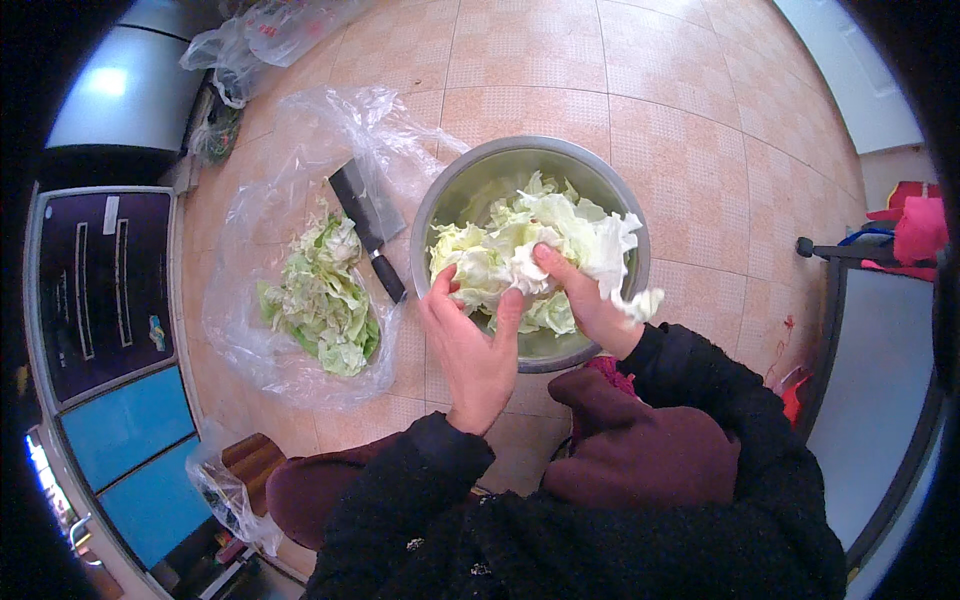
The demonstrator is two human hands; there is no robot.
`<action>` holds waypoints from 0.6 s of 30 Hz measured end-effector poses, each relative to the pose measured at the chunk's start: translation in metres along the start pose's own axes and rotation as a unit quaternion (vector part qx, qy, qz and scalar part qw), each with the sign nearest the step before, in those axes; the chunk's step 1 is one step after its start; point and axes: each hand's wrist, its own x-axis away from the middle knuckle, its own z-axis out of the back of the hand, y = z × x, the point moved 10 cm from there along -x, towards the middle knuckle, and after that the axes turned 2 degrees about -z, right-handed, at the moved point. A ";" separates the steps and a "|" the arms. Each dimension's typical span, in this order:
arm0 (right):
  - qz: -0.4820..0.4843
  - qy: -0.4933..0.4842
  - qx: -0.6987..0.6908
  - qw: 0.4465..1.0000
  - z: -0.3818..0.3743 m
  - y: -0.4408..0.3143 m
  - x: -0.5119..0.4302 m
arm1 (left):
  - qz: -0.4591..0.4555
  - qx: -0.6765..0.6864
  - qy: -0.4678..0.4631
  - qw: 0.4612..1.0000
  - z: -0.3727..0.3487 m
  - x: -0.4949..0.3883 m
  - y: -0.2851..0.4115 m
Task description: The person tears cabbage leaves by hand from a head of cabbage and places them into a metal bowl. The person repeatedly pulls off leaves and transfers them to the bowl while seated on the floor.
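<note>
A stainless steel bowl (622, 172) stands on the floor before me, with torn pale green lettuce or cabbage leaves (551, 319) inside. Over it, a clump of the same leaves (525, 262) is held in both hands. My left hand (476, 345) grips the clump's left side, its thumb spread from the fingers. On the right, my right hand (585, 300) pinches the leaves under its thumb; its other fingers are hidden beneath. A loose leaf piece (643, 304) hangs by the right wrist, past the bowl's rim.
Left of the bowl, a clear plastic bag (247, 300) lies spread on the tiled floor (675, 150), bearing a heap of leaf trimmings (330, 300) and a cleaver (367, 210). A cabinet (124, 450) borders the left side. At right stands a dark-framed piece of furniture (870, 337).
</note>
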 end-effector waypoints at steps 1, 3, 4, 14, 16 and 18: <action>0.010 0.004 0.024 1.000 -0.002 -0.001 0.003 | 0.116 0.125 -0.040 0.985 -0.011 0.003 -0.019; 0.037 0.012 0.067 0.997 -0.006 -0.004 0.011 | 0.346 0.361 -0.119 0.858 -0.047 0.022 -0.041; 0.071 0.005 0.126 0.989 -0.011 -0.009 0.014 | 0.375 0.384 -0.146 0.831 -0.053 0.026 -0.041; 0.146 -0.018 0.242 0.959 -0.016 -0.012 0.019 | 0.240 0.428 -0.211 0.845 -0.063 0.007 -0.033; 0.125 -0.044 0.231 0.964 -0.020 -0.008 0.017 | 0.211 0.438 -0.198 0.851 -0.059 0.002 -0.033; 0.098 -0.050 0.210 0.972 -0.019 -0.005 0.015 | 0.195 0.443 -0.202 0.851 -0.058 0.000 -0.033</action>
